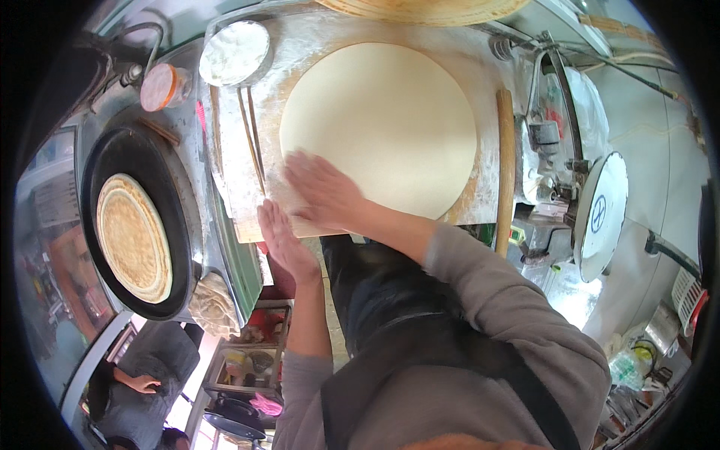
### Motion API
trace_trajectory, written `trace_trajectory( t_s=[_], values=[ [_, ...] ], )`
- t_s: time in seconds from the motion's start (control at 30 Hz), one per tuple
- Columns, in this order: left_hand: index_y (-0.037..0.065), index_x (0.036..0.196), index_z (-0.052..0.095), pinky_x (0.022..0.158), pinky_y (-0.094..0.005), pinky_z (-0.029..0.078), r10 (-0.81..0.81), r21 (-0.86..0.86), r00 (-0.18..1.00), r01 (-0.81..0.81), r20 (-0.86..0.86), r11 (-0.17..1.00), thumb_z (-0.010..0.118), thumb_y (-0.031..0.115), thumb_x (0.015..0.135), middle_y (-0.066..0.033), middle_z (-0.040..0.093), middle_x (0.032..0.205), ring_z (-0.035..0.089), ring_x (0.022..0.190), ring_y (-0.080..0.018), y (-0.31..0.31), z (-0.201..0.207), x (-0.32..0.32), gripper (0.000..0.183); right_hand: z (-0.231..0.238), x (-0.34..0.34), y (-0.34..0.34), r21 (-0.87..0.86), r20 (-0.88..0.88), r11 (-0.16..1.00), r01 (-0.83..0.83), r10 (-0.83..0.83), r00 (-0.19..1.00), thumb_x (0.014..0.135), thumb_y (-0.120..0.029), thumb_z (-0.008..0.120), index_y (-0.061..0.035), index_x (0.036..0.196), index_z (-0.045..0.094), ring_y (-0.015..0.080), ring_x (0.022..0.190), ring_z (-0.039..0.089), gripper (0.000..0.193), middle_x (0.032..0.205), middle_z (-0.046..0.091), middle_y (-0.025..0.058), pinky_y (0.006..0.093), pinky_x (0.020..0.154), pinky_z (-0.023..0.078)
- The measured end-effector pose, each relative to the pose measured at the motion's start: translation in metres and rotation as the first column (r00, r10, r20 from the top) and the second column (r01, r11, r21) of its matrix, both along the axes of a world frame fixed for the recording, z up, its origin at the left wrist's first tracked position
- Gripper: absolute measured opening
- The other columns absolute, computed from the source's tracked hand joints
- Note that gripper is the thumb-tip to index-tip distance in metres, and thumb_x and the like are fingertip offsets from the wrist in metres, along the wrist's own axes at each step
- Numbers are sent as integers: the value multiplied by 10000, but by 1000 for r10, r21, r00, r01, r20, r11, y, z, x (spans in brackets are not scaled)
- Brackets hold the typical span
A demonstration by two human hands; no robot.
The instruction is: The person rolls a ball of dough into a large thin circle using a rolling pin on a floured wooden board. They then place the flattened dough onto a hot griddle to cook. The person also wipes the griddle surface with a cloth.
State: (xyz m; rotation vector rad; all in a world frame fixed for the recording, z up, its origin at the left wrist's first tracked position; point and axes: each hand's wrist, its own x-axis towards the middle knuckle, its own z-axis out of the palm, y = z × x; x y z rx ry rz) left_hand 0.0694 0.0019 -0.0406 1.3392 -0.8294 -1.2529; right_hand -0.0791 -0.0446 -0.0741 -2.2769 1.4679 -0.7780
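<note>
A large round sheet of rolled-out dough (379,127) lies flat on a floured wooden board (491,67). Over the dough's near left edge is my right hand (326,191), palm down with fingers stretched out, slightly blurred by motion. My left hand (289,244) sits just left of it at the board's front edge, fingers extended and together, with nothing held. Whether the right palm touches the dough I cannot tell. A pair of long chopsticks (251,139) rests on the board beyond my left hand. Along the right side lies a wooden rolling pin (505,172).
At the back left stands a bowl of white flour (235,52), near an orange-rimmed jar (161,88). A black round griddle (131,146) at left holds browned flatbread (131,236); a crumpled cloth (214,306) lies beside it. A white enamel basin (602,217) stands at right. Another person's hand (142,384) shows lower left.
</note>
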Motion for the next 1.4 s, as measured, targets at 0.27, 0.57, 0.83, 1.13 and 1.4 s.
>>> trace_trajectory(
  t_s=[0.27,0.57,0.83,1.13,1.4],
  values=[
    [-116,1597,202,1292,-443,213,-343,-192,939,338,7,921,414,337,1123,-256,307,1652,295,1550,-349,-136,-30,-42,689,16,-221,111,220,-407,606,764,-655,637,958,-347,641,45,1594,290,447,1545,249,825,1648,283,298,522,1265,198],
    [-77,1585,308,1276,-463,252,-918,-229,178,935,-355,270,502,357,1077,-225,369,1630,342,1527,-362,-333,-38,-186,696,-10,-183,138,362,714,581,729,-675,183,1018,-352,580,72,1636,135,351,1609,125,872,1730,119,232,457,1296,119],
    [22,1579,397,1240,-443,317,-746,-154,-557,826,-365,-542,482,451,1075,-180,473,1579,439,1469,-310,-294,-29,-380,667,-3,-211,111,459,765,539,706,-644,-5,1033,-413,585,55,1608,273,365,1573,244,805,1690,249,234,485,1280,214],
    [6,1501,507,1174,-399,378,-816,-113,420,905,397,410,559,229,1053,-166,539,1505,495,1411,-307,-280,6,-235,503,5,-302,-14,480,877,870,113,-472,-90,1017,-322,637,21,1566,392,367,1506,394,692,1615,414,215,480,1243,321],
    [16,1644,232,1290,-517,60,-388,493,-309,622,868,608,562,550,991,-207,138,1735,103,1611,-361,-130,-15,-70,907,-6,-305,-42,462,801,877,132,-476,362,1028,-211,605,13,1556,422,282,1449,481,602,1556,513,166,387,1220,364]
  ],
)
